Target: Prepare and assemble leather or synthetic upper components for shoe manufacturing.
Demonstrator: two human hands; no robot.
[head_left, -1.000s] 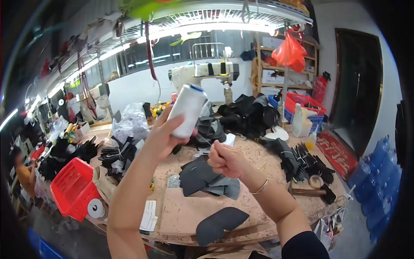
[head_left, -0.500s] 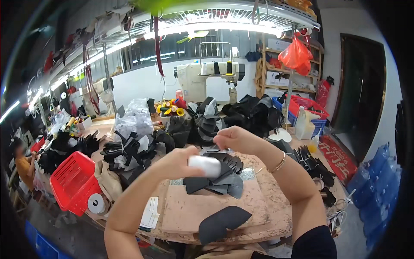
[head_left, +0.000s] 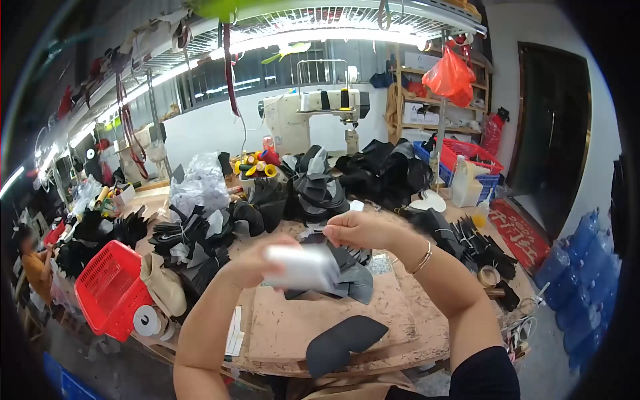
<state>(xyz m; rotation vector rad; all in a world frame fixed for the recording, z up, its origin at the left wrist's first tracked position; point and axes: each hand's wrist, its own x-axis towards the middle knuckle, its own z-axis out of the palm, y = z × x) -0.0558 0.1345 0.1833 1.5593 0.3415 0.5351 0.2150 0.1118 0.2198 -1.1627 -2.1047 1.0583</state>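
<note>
Over the middle of the table, my left hand (head_left: 250,265) is closed around a white, roughly cylindrical object (head_left: 303,268); motion smears it too much to tell its kind. To its right, my right hand (head_left: 367,231) pinches its thumb and fingers together, and what they hold, if anything, is too small to make out. Dark grey and black cut pieces (head_left: 359,283) lie overlapped on the board under my hands, partly hidden by the white object. Nearer me, a single black two-lobed piece (head_left: 347,339) lies flat on the pinkish board (head_left: 277,333).
Bundles of black pieces (head_left: 317,190) are heaped behind my hands, before a sewing machine (head_left: 290,120). At left are a red basket (head_left: 110,283), a beige shoe (head_left: 162,285) and a white spool (head_left: 148,321). A white jug (head_left: 469,185) stands at right. A person (head_left: 35,267) is at far left.
The white object in my left hand has swung lower and slightly left, and looks more blurred. My right hand has lowered a little, still pinched. The whole view has shifted slightly.
</note>
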